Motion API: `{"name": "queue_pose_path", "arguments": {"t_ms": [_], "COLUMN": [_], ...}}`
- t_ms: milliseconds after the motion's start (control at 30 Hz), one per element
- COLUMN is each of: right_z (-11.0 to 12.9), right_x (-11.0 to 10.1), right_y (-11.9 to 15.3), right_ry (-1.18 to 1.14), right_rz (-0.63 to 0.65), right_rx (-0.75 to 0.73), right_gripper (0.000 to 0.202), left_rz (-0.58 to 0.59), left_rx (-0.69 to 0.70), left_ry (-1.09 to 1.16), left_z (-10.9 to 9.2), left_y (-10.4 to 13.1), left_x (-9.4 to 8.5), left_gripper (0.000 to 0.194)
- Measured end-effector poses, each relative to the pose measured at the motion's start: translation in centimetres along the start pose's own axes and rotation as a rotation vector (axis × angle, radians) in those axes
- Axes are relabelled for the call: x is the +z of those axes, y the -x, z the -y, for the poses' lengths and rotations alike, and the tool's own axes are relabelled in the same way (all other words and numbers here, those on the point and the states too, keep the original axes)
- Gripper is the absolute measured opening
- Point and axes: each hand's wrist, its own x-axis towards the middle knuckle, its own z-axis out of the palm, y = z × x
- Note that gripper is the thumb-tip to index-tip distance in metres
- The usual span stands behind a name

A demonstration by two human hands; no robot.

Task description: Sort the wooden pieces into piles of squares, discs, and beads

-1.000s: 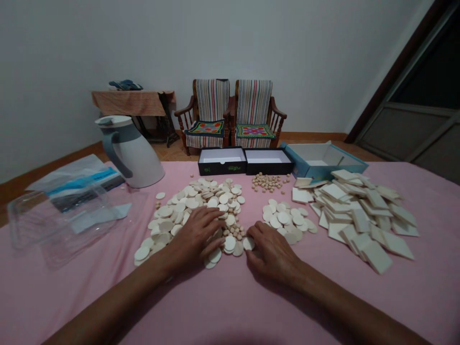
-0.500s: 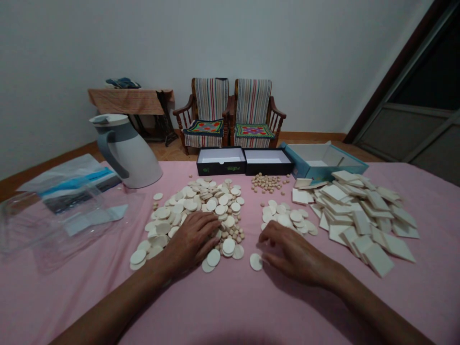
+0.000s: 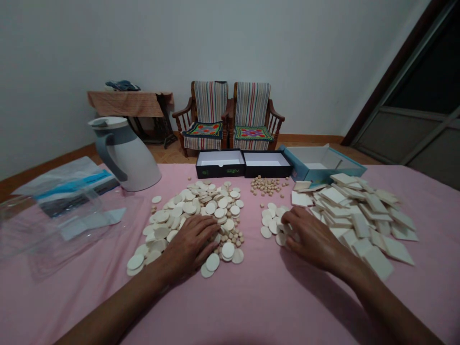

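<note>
My left hand [image 3: 197, 239] rests palm down on the right side of a big heap of pale round wooden discs [image 3: 190, 203], fingers spread loosely over them. Small wooden beads or cubes [image 3: 233, 235] lie mixed in by its fingertips. My right hand [image 3: 309, 235] is at a smaller group of wooden discs [image 3: 272, 221], thumb and fingers curled around pale discs there. The hand partly hides that group, so how many discs it grips is unclear. Right of it lies a heap of square wooden tiles [image 3: 362, 211].
Behind the discs sits a pile of small wooden pieces [image 3: 266, 186]. Two black boxes [image 3: 221, 171] and a blue box [image 3: 312, 177] stand at the far edge. To the left are a white-grey jug [image 3: 132, 163] and clear plastic packaging [image 3: 72, 239]. Pink cloth [image 3: 230, 306] covers the table.
My right hand has moved right and slightly away from me, onto the smaller disc group. The lone disc beside its thumb has left that spot. My left hand stays nearly still.
</note>
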Motion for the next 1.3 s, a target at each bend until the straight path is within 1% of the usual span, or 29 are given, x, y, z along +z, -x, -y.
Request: {"name": "queue_pose_path", "arguments": {"t_ms": [67,167,233,333,467,600,733,800,833,900,967,1000,1033,1067,1133,1200,1300], "right_z": [-1.6,-2.7,-2.5,-1.2,0.3,0.8,0.3,-0.1,-0.2,-0.1,0.6,1.2,2.0,2.9,4.8,6.7,8.5], "right_x": [-0.4,-0.1,0.3,1.1,1.9,3.0,3.6,3.3,3.1,2.5,2.2,2.2,2.2,2.3,2.5,2.7,3.1], "right_y": [-0.4,-1.7,-3.2,-5.8,-8.7,-10.3,-11.5,-12.1,-12.4,-12.7,-12.3,-11.8,-11.1,-10.1,-7.8,-5.4,-2.9], "right_ry": [0.065,0.020,-0.044,-0.093,-0.066,-0.052,-0.059,-0.052,-0.047,-0.053,-0.115,-0.174,-0.245,-0.317,-0.440,-0.492,-0.455], "right_rz": [-0.048,-0.089,-0.079,-0.052,-0.028,0.002,0.025,0.006,-0.028,-0.162,-0.313,-0.348,-0.336,-0.282,-0.122,-0.017,0.035], "right_rx": [0.032,0.001,-0.033,-0.062,-0.019,0.019,0.029,0.060,0.081,0.104,0.053,-0.009,-0.090,-0.172,-0.325,-0.427,-0.476], "right_gripper": [0.020,0.020,0.019,0.022,0.021,0.025,0.023,0.023,0.025,0.029,0.029,0.026,0.022,0.019,0.015,0.016,0.022], "left_rz": [0.007,0.006,-0.015,-0.072,-0.161,-0.154,-0.129,-0.121,-0.121,-0.117,-0.113,-0.113,-0.114,-0.118,-0.123,-0.130,-0.137], "left_rx": [-0.001,0.001,0.004,0.019,0.011,-0.062,-0.100,-0.104,-0.105,-0.107,-0.105,-0.104,-0.103,-0.104,-0.106,-0.112,-0.115], "left_ry": [-0.004,-0.011,-0.019,-0.044,-0.111,-0.122,-0.094,-0.090,-0.091,-0.090,-0.090,-0.090,-0.089,-0.088,-0.081,-0.072,-0.065], "left_z": [0.0,-0.1,0.0,0.2,0.8,1.4,1.7,1.7,1.7,1.7,1.7,1.6,1.6,1.6,1.5,1.4,1.3], "left_y": [0.0,0.1,0.1,0.2,0.3,0.5,0.7,0.8,0.8,0.7,0.7,0.7,0.7,0.7,0.6,0.5,0.4], "left_x": [0.0,-0.1,-0.3,-0.5,-0.6,-0.4,0.1,0.2,0.2,0.1,0.1,0.1,0.0,0.0,0.0,-0.1,-0.1], "left_gripper": [0.033,0.033,0.033,0.030,0.022,0.021,0.022,0.023,0.023,0.023,0.024,0.023,0.023,0.023,0.023,0.022,0.022]}}
